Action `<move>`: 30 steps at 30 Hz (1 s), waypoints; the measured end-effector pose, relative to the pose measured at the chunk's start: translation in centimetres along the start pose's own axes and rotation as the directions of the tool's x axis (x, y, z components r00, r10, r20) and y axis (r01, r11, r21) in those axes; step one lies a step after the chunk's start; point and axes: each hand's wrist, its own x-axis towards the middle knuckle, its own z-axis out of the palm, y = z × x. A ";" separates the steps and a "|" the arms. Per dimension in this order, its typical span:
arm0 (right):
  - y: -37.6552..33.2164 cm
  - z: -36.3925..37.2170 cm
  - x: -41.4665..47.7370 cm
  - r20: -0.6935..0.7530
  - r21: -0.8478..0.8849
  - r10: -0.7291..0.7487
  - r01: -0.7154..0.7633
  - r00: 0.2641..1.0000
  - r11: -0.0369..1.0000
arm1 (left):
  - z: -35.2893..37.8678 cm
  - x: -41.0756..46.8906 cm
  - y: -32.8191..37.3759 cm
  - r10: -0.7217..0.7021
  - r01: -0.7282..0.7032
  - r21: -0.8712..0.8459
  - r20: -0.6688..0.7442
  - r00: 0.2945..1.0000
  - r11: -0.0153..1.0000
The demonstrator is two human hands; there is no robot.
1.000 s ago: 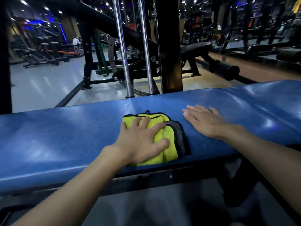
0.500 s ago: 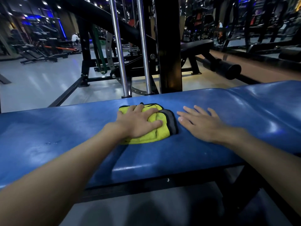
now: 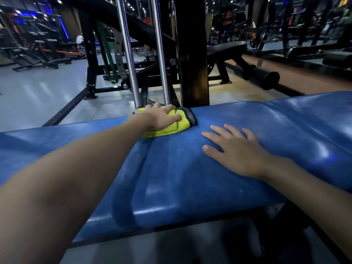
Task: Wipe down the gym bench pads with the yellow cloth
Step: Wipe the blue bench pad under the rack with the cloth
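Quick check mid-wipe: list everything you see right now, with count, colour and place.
bench pad: one, blue, across the foreground
cloth: one, yellow with a dark edge, at the pad's far edge
chrome rods: two, silver, upright just behind the cloth
post: one, black, upright to the right of the rods
band: one, green, hanging on the frame to the left of the rods
flat bench: one, black, behind the post
roller pad: one, black, far right
floor: grey, far left
left hand: pressing on the cloth
right hand: flat on the pad, beside the cloth
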 end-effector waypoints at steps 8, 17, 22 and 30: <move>-0.1 -0.3 -0.3 -0.003 0.039 0.013 -0.013 1.000 0.999 | 1.5 -7.4 -0.1 0.073 -0.069 0.069 -0.064 0.995 0.995; -0.7 -1.2 -0.4 0.032 -0.044 0.047 -0.046 0.998 0.998 | 3.1 -19.3 -1.2 0.130 -0.125 0.077 -0.066 0.989 0.989; -1.9 -1.9 -0.2 -0.020 -0.062 0.069 -0.070 0.997 0.996 | 3.6 -23.3 -1.4 0.130 -0.123 0.081 -0.086 0.988 0.989; -3.2 0.0 0.3 0.021 0.042 -0.021 0.020 1.000 0.999 | 4.2 -22.4 0.2 0.024 -0.004 0.137 -0.147 0.989 0.990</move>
